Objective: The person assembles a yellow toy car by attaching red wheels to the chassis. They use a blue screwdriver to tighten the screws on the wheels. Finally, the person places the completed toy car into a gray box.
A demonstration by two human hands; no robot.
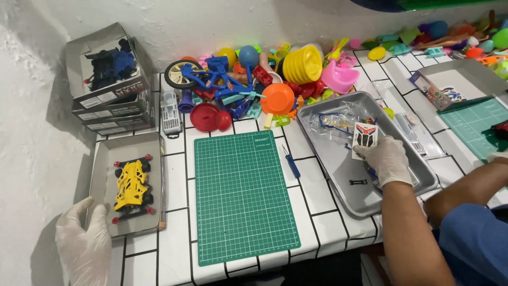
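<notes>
My left hand (84, 246), in a white glove, grips the near left corner of a shallow grey box (100, 175). In the box lies a yellow toy car chassis (130, 185) with black wheels and red hubs. My right hand (389, 159), also gloved, holds a small sticker sheet (365, 137) with black, red and blue shapes over a metal tray (344, 175). The tray also holds a clear plastic bag with blue parts (333, 122) and a small black piece (357, 182).
A green cutting mat (241, 196) lies in the middle of the white tiled table, a blue-handled tool (290, 163) beside it. Colourful plastic toys (248, 85) pile up at the back. Stacked boxes (108, 79) stand at back left. Another person's arm (471, 185) reaches towards a second mat (473, 124).
</notes>
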